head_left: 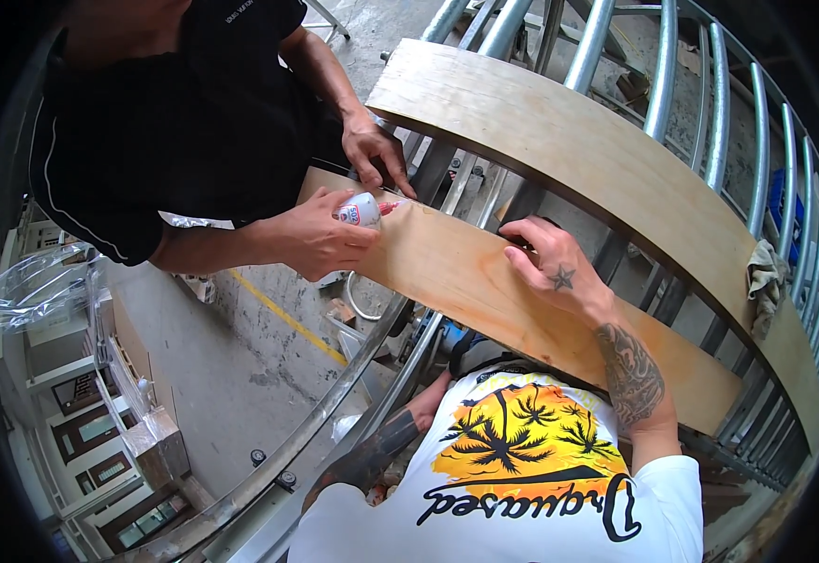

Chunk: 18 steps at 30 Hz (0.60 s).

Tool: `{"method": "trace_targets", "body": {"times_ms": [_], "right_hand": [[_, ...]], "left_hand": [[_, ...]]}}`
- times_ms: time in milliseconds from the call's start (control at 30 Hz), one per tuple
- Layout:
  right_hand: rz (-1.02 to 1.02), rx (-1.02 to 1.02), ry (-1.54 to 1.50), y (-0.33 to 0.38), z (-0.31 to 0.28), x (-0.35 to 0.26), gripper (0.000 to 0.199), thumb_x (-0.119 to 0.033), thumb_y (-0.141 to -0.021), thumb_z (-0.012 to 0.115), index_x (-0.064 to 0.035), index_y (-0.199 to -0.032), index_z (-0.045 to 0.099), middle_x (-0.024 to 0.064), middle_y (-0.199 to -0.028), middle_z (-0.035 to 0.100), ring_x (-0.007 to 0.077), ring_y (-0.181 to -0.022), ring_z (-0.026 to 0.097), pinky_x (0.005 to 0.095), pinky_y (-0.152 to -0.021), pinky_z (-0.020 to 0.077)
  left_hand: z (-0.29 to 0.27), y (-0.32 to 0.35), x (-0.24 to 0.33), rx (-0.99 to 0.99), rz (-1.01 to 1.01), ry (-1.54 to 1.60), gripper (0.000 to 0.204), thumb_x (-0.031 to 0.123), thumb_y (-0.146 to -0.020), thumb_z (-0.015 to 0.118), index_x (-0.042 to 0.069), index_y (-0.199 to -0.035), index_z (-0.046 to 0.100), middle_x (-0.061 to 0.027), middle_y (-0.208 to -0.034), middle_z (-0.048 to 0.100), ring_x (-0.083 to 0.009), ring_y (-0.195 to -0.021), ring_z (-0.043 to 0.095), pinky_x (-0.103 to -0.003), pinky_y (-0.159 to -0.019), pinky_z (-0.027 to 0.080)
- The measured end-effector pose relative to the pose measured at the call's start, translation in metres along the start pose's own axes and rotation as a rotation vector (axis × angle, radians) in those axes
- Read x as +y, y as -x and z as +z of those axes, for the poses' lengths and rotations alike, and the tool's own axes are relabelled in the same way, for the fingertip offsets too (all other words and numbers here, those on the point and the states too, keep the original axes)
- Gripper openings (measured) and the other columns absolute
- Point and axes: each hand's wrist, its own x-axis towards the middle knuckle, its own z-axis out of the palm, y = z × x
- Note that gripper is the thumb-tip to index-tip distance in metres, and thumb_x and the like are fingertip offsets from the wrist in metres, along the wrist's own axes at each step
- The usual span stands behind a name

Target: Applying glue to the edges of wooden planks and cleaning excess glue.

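Observation:
My right hand (552, 258) lies on a long curved plywood strip (466, 281), fingers curled over its far edge and holding it. My left hand (425, 396) reaches under the near edge of that strip; its fingers are hidden. A person in a black shirt stands opposite. One of their hands (320, 235) holds a small white glue bottle (360, 210) with its red nozzle touching the strip's left end. Their other hand (376, 150) rests on that end.
A second, wider curved plywood strip (559, 131) lies on a frame of shiny metal tubes (663, 84). A rag (766, 277) hangs at the right. Below left are a curved steel rail (334, 422), concrete floor with a yellow line (287, 319), and plastic-wrapped cartons (146, 432).

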Motion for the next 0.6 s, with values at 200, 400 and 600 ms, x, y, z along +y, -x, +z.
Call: {"method": "trace_targets", "body": {"times_ms": [200,400,600], "right_hand": [[-0.003,-0.006,0.003,0.001,-0.0006,0.0,0.023,-0.012,-0.093,0.062,0.0015,-0.111,0.063,0.0175,-0.098,0.066,0.0305,-0.085,0.067,0.0375,-0.074,0.055],[0.007,-0.013,-0.002,0.001,-0.0001,0.0025,0.024,-0.013,-0.093,0.062,0.0017,-0.112,0.063,0.0176,-0.099,0.066,0.0306,-0.085,0.067,0.0375,-0.075,0.0552],[0.01,-0.02,-0.002,0.0018,0.0008,0.004,0.024,-0.013,-0.093,0.062,0.0024,-0.111,0.063,0.018,-0.1,0.066,0.0318,-0.088,0.067,0.0382,-0.077,0.0551]], "left_hand": [[0.0011,0.0006,-0.0027,-0.033,-0.042,0.015,0.075,0.069,-0.097,0.031,0.005,-0.125,0.059,-0.0101,-0.115,0.066,-0.0216,-0.104,0.062,-0.042,-0.087,0.05],[-0.0057,0.0007,-0.0047,-0.07,-0.087,0.03,0.077,0.07,-0.096,0.03,0.005,-0.124,0.06,-0.0095,-0.113,0.066,-0.0208,-0.102,0.063,-0.042,-0.086,0.051],[-0.0053,-0.0014,-0.0054,-0.104,-0.13,0.046,0.078,0.072,-0.096,0.029,0.006,-0.123,0.061,-0.0088,-0.112,0.067,-0.02,-0.101,0.064,-0.042,-0.085,0.051]]}}
